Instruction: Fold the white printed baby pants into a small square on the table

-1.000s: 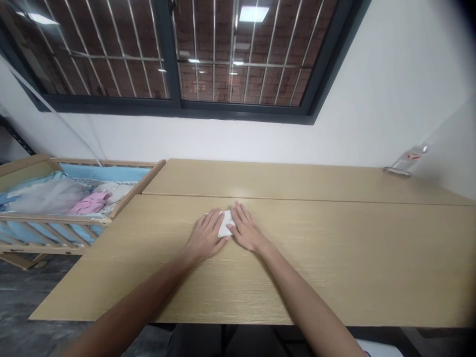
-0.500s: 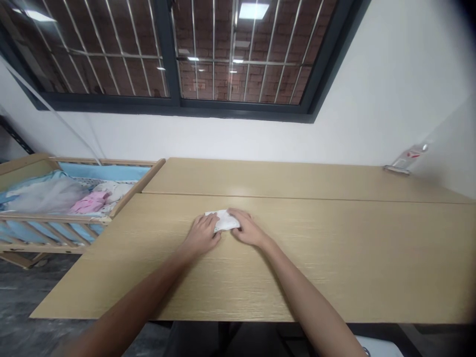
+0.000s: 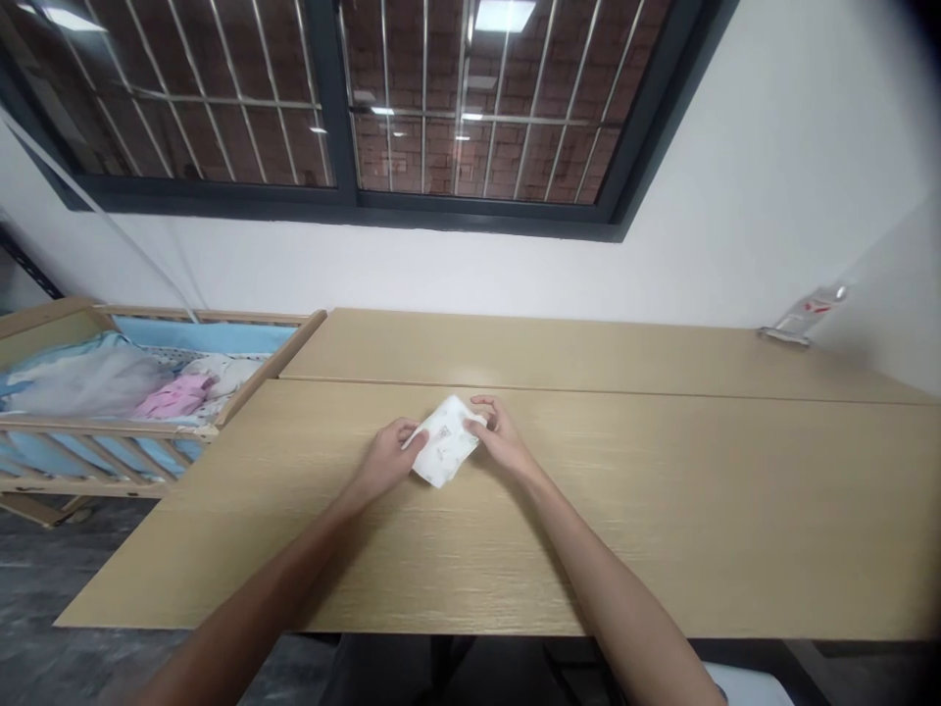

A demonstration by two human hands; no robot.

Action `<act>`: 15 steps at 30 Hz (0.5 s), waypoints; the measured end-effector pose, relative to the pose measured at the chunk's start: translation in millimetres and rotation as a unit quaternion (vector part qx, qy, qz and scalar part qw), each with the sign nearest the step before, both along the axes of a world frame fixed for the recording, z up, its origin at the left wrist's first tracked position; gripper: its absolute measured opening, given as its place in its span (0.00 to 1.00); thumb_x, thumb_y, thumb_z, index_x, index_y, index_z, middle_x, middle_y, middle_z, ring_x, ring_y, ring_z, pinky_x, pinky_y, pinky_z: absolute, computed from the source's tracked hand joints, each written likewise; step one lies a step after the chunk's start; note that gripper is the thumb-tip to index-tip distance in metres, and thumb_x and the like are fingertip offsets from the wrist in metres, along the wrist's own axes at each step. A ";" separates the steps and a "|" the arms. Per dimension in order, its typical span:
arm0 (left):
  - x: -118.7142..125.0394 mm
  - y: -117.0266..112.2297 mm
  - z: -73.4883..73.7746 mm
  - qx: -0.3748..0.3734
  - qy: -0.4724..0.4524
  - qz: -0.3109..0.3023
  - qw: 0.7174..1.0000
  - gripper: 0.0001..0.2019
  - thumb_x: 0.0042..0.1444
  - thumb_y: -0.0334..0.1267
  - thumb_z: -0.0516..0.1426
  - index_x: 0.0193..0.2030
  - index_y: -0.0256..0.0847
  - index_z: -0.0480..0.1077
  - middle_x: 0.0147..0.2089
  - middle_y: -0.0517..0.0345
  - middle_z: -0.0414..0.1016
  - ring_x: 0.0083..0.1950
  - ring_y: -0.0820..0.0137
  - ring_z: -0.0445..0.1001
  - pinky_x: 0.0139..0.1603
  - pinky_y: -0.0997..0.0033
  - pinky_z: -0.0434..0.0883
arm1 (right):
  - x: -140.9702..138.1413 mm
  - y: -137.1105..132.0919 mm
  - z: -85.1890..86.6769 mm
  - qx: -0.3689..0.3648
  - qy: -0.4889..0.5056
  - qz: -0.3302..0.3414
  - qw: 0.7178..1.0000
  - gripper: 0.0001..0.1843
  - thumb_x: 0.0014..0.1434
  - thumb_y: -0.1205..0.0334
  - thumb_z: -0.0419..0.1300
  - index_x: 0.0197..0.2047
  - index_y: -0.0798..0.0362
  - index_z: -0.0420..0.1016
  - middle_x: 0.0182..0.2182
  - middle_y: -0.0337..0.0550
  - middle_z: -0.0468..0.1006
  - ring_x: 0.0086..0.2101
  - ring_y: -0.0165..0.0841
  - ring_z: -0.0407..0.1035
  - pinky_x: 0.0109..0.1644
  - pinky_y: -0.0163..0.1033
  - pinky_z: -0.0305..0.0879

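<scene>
White printed item [image 3: 445, 446]: positioned over the wooden surface [image 3: 662, 510], turned at an angle; contact with the surface cannot be determined. Left hand [image 3: 388, 459] grips the left edge, thumb on top. Right hand [image 3: 504, 441] grips the upper right corner, thumb on top.

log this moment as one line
folded white item: over wooden table | left hand: grips item's left side | right hand: grips item's right side | crib: left of table

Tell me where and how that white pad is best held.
Probably by its left and right edges, coming from either side: the white pad looks flat and thin, and the left hand and right hand pinch it there.
</scene>
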State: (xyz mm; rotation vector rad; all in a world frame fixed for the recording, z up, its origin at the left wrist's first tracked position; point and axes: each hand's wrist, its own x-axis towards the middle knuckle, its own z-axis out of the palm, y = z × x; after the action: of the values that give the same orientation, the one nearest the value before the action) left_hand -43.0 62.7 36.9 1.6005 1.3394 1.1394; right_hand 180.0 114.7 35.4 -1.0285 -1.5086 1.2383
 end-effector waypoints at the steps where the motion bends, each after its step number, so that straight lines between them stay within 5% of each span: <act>1: 0.9 0.0 -0.6 -0.034 -0.051 -0.011 0.998 0.20 0.61 0.56 0.57 0.46 0.39 0.69 0.41 0.49 0.82 0.39 0.61 0.81 0.37 0.66 0.73 | -0.1 -0.5 2.3 -0.020 0.006 -0.019 1.000 0.31 0.52 0.50 0.67 0.55 0.47 0.61 0.31 0.35 0.75 0.32 0.37 0.72 0.38 0.42 0.67; 5: 2.8 -0.6 -6.1 -0.085 -0.089 -0.037 0.992 0.27 0.59 0.55 0.59 0.56 0.37 0.62 0.27 0.58 0.78 0.24 0.67 0.75 0.24 0.71 0.68 | 1.1 -1.5 7.4 -0.068 0.045 -0.084 0.993 0.32 0.47 0.49 0.72 0.50 0.49 0.65 0.31 0.38 0.78 0.34 0.38 0.74 0.41 0.43 0.68; 8: 2.1 -2.7 -10.8 -0.111 -0.078 -0.084 0.987 0.31 0.59 0.51 0.60 0.61 0.36 0.56 0.27 0.61 0.77 0.21 0.70 0.72 0.24 0.71 0.68 | 1.6 0.6 2.7 -0.073 0.073 -0.105 0.989 0.33 0.46 0.48 0.74 0.48 0.49 0.65 0.37 0.44 0.81 0.40 0.39 0.76 0.47 0.44 0.69; 15: -2.8 -7.3 -9.5 -0.059 0.222 -0.021 0.973 0.27 0.60 0.43 0.57 0.64 0.41 0.58 0.32 0.60 0.77 0.34 0.63 0.77 0.33 0.68 0.66 | -0.4 15.2 -31.0 -0.028 0.025 -0.062 0.997 0.26 0.45 0.54 0.73 0.44 0.50 0.69 0.43 0.47 0.80 0.46 0.38 0.75 0.54 0.47 0.69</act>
State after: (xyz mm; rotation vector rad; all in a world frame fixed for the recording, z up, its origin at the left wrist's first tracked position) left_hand -45.8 55.4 27.4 1.8523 1.6112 0.6792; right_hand 179.6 129.9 4.5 -1.1025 -1.3574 1.2154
